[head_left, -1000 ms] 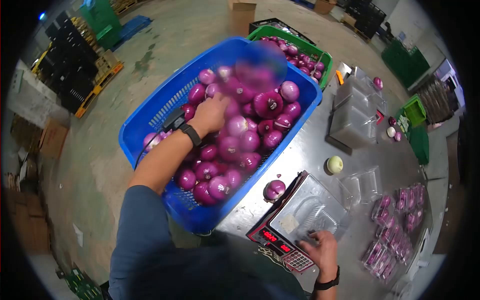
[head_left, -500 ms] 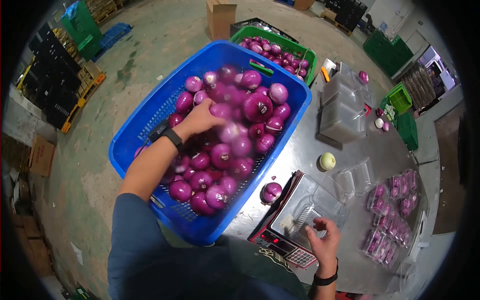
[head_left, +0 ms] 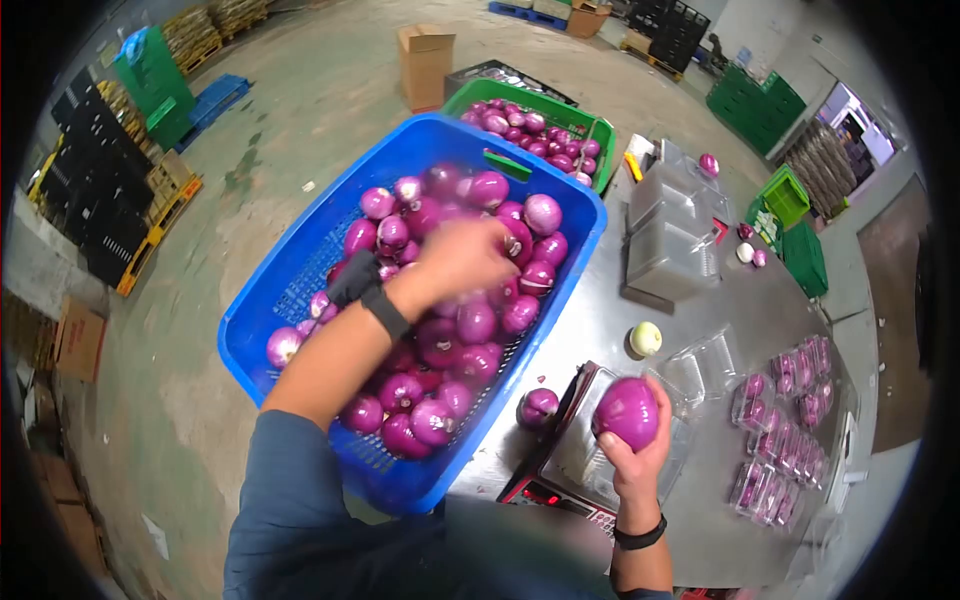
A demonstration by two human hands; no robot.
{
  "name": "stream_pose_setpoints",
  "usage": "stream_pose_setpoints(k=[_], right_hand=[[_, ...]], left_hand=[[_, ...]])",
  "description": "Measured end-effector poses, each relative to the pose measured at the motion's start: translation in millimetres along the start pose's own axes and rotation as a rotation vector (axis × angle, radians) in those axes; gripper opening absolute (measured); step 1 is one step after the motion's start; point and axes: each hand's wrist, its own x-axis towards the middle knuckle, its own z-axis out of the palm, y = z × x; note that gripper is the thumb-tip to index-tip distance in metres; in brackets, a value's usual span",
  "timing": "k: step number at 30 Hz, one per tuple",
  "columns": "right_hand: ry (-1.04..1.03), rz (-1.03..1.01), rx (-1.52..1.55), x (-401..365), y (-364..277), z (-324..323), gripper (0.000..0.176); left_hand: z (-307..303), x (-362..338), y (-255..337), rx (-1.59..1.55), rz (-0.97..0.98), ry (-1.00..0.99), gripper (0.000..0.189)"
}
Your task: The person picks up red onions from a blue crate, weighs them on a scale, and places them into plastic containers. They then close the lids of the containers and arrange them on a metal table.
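In my right hand (head_left: 645, 450) a large peeled red onion (head_left: 627, 414) is gripped, held up over the digital scale (head_left: 585, 470) and the clear plastic tray on it. My left hand (head_left: 465, 258) is over the heap of red onions (head_left: 440, 342) in the blue basket (head_left: 462, 500). Its fingers curl down by a big onion (head_left: 517, 240) and are smeared by motion, so I cannot tell whether they hold one. A single red onion (head_left: 538, 407) lies between basket and scale, and a pale peeled onion (head_left: 646, 338) sits beyond the scale.
Filled clear packs of onions (head_left: 775, 440) line the right side of the steel table (head_left: 700, 545). Stacked clear trays (head_left: 670, 245) stand at its back. Behind the blue basket is a green crate (head_left: 607, 138) of onions, with a cardboard box (head_left: 425, 70) beside it on the floor.
My right hand, empty before, now grips a red onion over the scale. The left hand has moved right across the onion heap. The view has shifted slightly.
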Motion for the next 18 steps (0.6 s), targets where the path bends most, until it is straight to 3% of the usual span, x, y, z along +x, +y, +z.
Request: stream_pose_setpoints(k=[1,3,9,10,16,18], right_hand=[[0.052,-0.012,0.001,-5,19,-20,0.084],[0.048,0.156,0.113,-21,31,-50,0.076],[0.341,0.216,0.239,-64,64,-93,0.074],[0.341,0.212,0.242,-68,65,-99,0.075],[0.359,0.142,0.372,-79,58,-114,0.067],[0.263,0.098,0.412,-79,52,-121,0.06]], left_hand=[[15,19,-40,0.183,-0.067,0.178,0.046],[37,41,-97,0.406,-0.171,0.207,0.056],[66,58,-124,0.381,-0.123,0.12,0.054],[59,56,-123,0.387,-0.095,0.101,0.064],[16,19,-106,-0.866,-0.328,-0.119,0.075],[10,3,-97,-1.221,-0.27,-0.154,0.077]])
